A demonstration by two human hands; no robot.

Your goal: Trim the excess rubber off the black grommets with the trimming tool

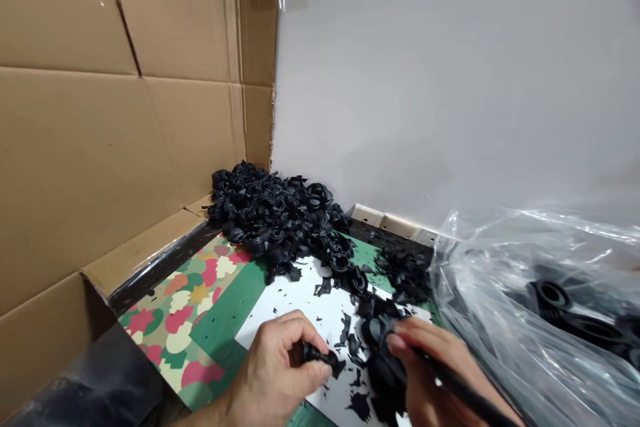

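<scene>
Right hand (450, 349) with black stick (470, 393), left hand (280, 367) with small black bit (334, 361), black pile (280, 213) at table's (165, 263) far-left corner

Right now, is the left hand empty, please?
No, the left hand pinches a small black piece between its thumb and forefinger.
</scene>
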